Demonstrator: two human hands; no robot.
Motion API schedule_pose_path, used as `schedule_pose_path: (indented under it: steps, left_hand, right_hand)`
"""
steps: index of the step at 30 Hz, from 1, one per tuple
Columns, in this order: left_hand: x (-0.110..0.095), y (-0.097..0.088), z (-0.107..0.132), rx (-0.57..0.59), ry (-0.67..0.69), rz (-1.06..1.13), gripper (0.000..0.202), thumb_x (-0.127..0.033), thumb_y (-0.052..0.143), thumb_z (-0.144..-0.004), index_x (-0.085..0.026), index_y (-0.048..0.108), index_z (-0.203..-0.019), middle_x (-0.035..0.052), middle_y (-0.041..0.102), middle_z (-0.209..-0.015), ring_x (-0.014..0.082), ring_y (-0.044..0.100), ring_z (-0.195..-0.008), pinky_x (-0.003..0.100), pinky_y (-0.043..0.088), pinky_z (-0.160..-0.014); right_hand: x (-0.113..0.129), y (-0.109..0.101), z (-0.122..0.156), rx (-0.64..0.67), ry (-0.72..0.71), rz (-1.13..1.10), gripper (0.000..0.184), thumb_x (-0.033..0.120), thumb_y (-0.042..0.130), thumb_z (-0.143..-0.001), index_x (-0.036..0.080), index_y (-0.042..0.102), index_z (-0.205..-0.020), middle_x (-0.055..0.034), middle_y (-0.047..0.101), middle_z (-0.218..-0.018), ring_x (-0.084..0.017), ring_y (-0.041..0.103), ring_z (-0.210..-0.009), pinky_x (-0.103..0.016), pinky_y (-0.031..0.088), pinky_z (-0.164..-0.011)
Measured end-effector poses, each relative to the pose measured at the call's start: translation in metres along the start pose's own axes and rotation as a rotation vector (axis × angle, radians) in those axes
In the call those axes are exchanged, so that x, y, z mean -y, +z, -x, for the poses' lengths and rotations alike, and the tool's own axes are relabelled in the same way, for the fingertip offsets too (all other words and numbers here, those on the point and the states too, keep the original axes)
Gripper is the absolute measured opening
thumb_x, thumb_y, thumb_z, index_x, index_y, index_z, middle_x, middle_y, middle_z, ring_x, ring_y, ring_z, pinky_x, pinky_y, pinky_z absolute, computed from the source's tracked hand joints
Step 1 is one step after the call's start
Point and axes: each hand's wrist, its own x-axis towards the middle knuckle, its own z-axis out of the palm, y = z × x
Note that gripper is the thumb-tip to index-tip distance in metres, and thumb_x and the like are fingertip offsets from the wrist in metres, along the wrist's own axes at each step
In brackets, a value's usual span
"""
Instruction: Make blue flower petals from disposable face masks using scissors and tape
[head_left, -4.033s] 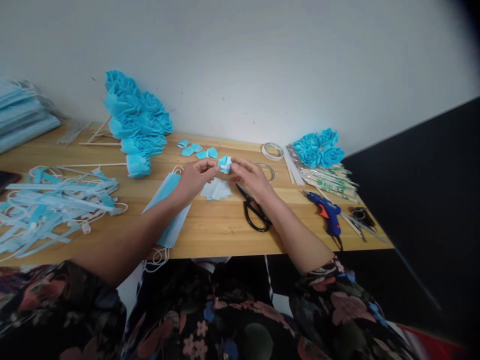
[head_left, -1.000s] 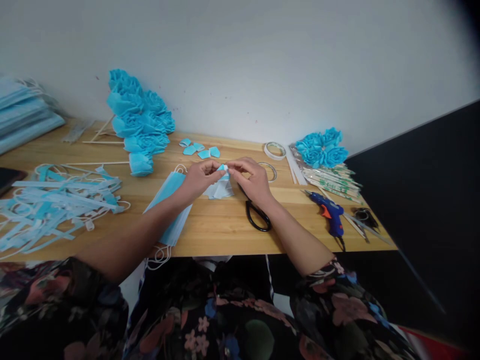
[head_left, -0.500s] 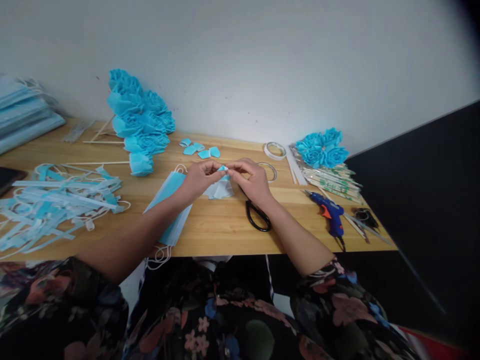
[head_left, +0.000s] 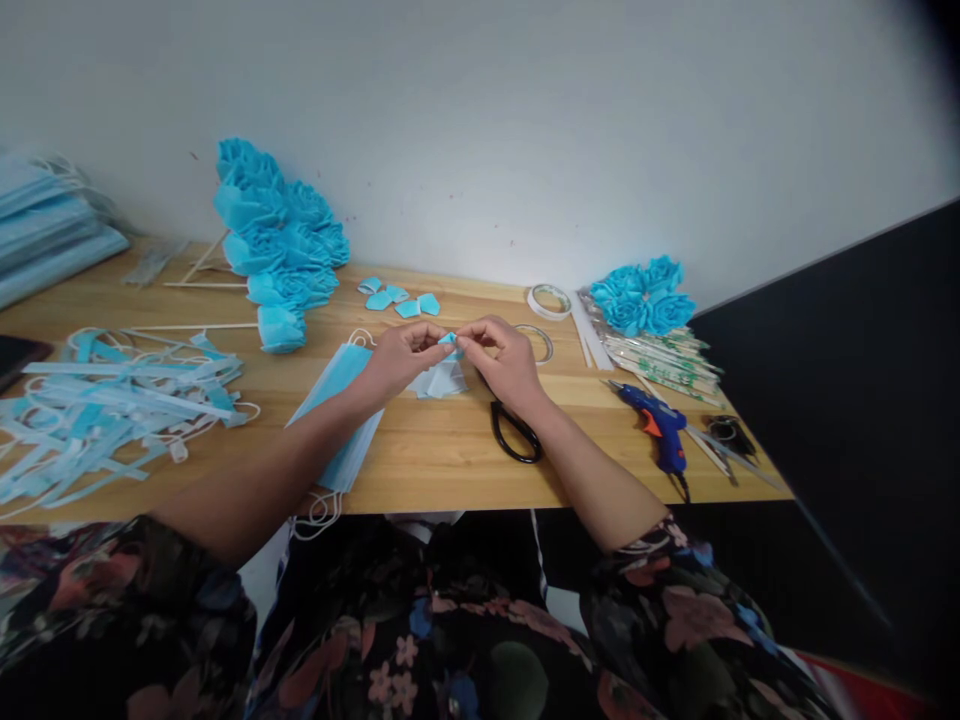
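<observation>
Between my left hand [head_left: 405, 362] and my right hand [head_left: 504, 362] is a small blue piece of mask fabric [head_left: 448, 340], pinched by the thumb and fingers of both. Pale fabric pieces [head_left: 441, 380] lie on the table just below it. Black-handled scissors [head_left: 516, 435] rest by my right wrist, their blades hidden under the hand. Under my left forearm lies a blue face mask [head_left: 341, 380], its ear loops hanging over the table's front edge. Several cut blue petals [head_left: 397, 298] are spread beyond my hands.
Blue fabric roses [head_left: 281, 245] on sticks lie back left, above a heap of mask strips and loops [head_left: 127, 400]. Stacked masks [head_left: 52, 225] sit far left. To the right are tape rolls [head_left: 549, 301], more roses [head_left: 645, 295], wrapped sticks [head_left: 667, 362] and a blue glue gun [head_left: 656, 420].
Both hands stay in nearly the same place. The blue fabric between the fingertips has shifted slightly, and its pale side shows less there.
</observation>
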Motion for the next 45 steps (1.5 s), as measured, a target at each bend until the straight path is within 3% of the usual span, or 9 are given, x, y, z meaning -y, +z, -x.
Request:
schedule_pose_path:
  steps: [7,12,15,20,26,34,41,45]
  left_hand:
    - [0.004,-0.001,-0.002,-0.007,-0.027,-0.030,0.020,-0.035,0.075,-0.072,-0.018,0.065,-0.073,-0.0016,0.059,-0.065,0.0094,0.047,-0.057,0.023,0.038,-0.054]
    - [0.001,-0.002,-0.001,-0.040,-0.022,-0.058,0.019,-0.035,0.072,-0.074,-0.018,0.064,-0.073,-0.0017,0.060,-0.065,0.0096,0.049,-0.058,0.024,0.040,-0.057]
    - [-0.003,-0.003,0.000,-0.060,-0.014,-0.033,0.021,-0.037,0.072,-0.074,-0.018,0.063,-0.074,-0.0023,0.059,-0.064,0.0095,0.050,-0.058,0.024,0.042,-0.058]
    - [-0.006,-0.002,0.002,-0.074,-0.018,-0.011,0.026,-0.040,0.073,-0.072,-0.018,0.061,-0.073,-0.0032,0.058,-0.063,0.0092,0.049,-0.057,0.023,0.041,-0.057]
    - [-0.006,-0.001,0.001,-0.069,-0.027,-0.016,0.032,-0.047,0.070,-0.075,-0.017,0.061,-0.069,-0.0010,0.060,-0.063,0.0099,0.051,-0.058,0.024,0.042,-0.059]
    - [-0.003,-0.002,0.000,-0.050,-0.035,-0.007,0.026,-0.040,0.073,-0.069,-0.017,0.062,-0.073,-0.0018,0.060,-0.065,0.0095,0.050,-0.057,0.025,0.042,-0.058]
    - [0.001,-0.004,-0.001,-0.049,-0.013,-0.031,0.023,-0.038,0.072,-0.072,-0.017,0.062,-0.071,-0.0017,0.058,-0.064,0.0101,0.049,-0.058,0.025,0.040,-0.058]
    - [0.001,-0.004,0.000,-0.010,-0.003,-0.061,0.023,-0.038,0.072,-0.073,-0.017,0.063,-0.069,-0.0011,0.059,-0.065,0.0105,0.049,-0.059,0.025,0.039,-0.058]
  right_hand:
    - [-0.001,0.000,0.001,-0.015,0.063,-0.026,0.015,0.033,0.061,-0.088,0.022,0.069,-0.084,-0.0024,0.071,-0.088,-0.017,0.063,-0.082,-0.031,0.051,-0.078]
    - [0.001,-0.002,0.002,-0.010,0.154,-0.107,0.037,0.044,0.054,-0.095,0.024,0.066,-0.124,-0.0023,0.073,-0.089,-0.017,0.064,-0.080,-0.032,0.052,-0.080]
    - [-0.001,-0.003,0.001,0.006,0.157,-0.100,0.046,0.049,0.053,-0.096,0.025,0.062,-0.134,-0.0033,0.073,-0.088,-0.018,0.064,-0.081,-0.033,0.052,-0.081]
    - [-0.011,0.002,-0.001,0.054,0.131,-0.139,0.051,0.040,0.063,-0.088,0.021,0.060,-0.136,-0.0026,0.071,-0.090,-0.016,0.063,-0.079,-0.029,0.052,-0.072]
    - [-0.012,0.005,-0.001,0.035,0.100,-0.121,0.046,0.028,0.061,-0.086,0.022,0.064,-0.131,0.0000,0.066,-0.085,-0.014,0.060,-0.079,-0.028,0.052,-0.075]
    - [-0.014,0.004,-0.001,0.031,0.082,-0.114,0.044,0.027,0.060,-0.087,0.023,0.064,-0.131,0.0005,0.065,-0.085,-0.013,0.059,-0.077,-0.027,0.051,-0.072]
    - [-0.014,0.002,-0.001,0.094,0.091,-0.150,0.047,0.037,0.060,-0.090,0.021,0.061,-0.135,-0.0017,0.066,-0.090,-0.014,0.060,-0.078,-0.027,0.050,-0.070]
    - [-0.011,0.003,-0.001,0.098,0.079,-0.116,0.047,0.030,0.062,-0.086,0.023,0.062,-0.133,-0.0006,0.066,-0.090,-0.014,0.060,-0.079,-0.029,0.052,-0.075]
